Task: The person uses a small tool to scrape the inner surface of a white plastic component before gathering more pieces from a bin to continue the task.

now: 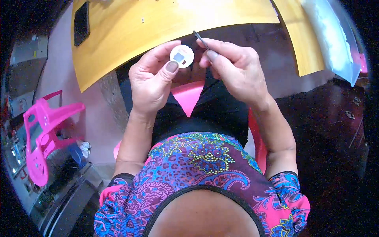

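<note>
My left hand (152, 77) pinches a small round white disc (188, 56) between thumb and fingers. On the face of the disc are a grey square and a small dark mark. Close by on the right, my right hand (237, 67) grips thin dark tweezers (202, 39), whose tips point up and to the left. The tweezers stay apart from the disc. Both hands are raised above my lap, just in front of the table's near edge.
A yellow table (118, 43) curves across the front, with a black phone (82, 23) at its left end and a tiny piece (143, 19) on top. To the right lies a clear plastic bag (329, 37) with white contents. A pink plastic chair (45, 122) stands at the left.
</note>
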Available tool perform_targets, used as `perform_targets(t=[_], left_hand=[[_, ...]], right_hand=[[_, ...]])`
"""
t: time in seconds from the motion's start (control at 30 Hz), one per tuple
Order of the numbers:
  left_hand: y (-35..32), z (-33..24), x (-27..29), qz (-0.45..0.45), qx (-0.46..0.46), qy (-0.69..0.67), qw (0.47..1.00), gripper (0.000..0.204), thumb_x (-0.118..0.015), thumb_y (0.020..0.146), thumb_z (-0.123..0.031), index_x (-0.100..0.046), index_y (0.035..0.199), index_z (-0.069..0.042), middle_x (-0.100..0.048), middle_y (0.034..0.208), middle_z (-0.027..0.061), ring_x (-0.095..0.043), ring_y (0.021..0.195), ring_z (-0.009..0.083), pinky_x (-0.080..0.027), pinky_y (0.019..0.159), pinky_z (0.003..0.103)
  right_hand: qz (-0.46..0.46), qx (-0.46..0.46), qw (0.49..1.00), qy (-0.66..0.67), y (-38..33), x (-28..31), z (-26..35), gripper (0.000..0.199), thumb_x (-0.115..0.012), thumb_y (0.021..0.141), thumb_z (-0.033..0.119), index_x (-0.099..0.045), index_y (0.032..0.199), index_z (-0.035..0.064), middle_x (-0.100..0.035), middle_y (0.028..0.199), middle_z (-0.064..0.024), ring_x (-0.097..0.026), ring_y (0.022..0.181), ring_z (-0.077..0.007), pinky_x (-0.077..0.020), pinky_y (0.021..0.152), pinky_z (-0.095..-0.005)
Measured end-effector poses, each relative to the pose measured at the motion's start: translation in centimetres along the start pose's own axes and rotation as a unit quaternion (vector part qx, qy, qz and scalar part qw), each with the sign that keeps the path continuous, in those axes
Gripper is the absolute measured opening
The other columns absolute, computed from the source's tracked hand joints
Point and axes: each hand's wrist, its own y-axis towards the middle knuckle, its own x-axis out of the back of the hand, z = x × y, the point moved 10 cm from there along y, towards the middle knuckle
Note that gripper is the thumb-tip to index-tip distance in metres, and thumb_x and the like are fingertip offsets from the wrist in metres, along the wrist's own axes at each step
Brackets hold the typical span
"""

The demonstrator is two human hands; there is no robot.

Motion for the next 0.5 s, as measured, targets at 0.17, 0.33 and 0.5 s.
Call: perform_targets(t=[0.17,0.33,0.5], left_hand=[[0.2,-0.9,0.9,0.022,-0.010,-0.040,0.999,0.043,-0.062,0.085,-0.007,-0.049,0.124,0.007,-0.058,0.114,0.0191,-0.060,0.098,0.0256,-0.052,0.082,0.036],[0.6,-1.6,0.5,0.045,-0.043,-0.054,0.997,0.034,-0.061,0.086,-0.004,-0.055,0.119,0.005,-0.059,0.114,0.0166,-0.061,0.098,0.0204,-0.054,0.079,0.029],[0.6,-1.2,0.3,0.046,-0.018,-0.066,0.997,0.034,-0.060,0.087,-0.004,-0.055,0.119,0.005,-0.060,0.114,0.0176,-0.061,0.098,0.0209,-0.054,0.080,0.030]], right_hand=[[0.028,0.209,0.940,-0.269,-1.2,-2.2,4.1,0.048,-0.049,0.072,-0.009,-0.058,0.118,0.0016,-0.056,0.068,-0.0117,-0.058,0.060,-0.0222,-0.0481,0.059,-0.0297],[0.049,0.221,0.927,-0.299,-1.6,-3.1,4.2,0.052,-0.052,0.069,-0.013,-0.057,0.119,0.0002,-0.052,0.065,-0.0109,-0.054,0.056,-0.0218,-0.0445,0.054,-0.0305],[0.056,0.238,0.917,-0.315,-1.7,-3.5,4.8,0.051,-0.054,0.069,-0.013,-0.057,0.119,-0.0006,-0.048,0.063,-0.0103,-0.051,0.054,-0.0222,-0.0423,0.051,-0.0313]])
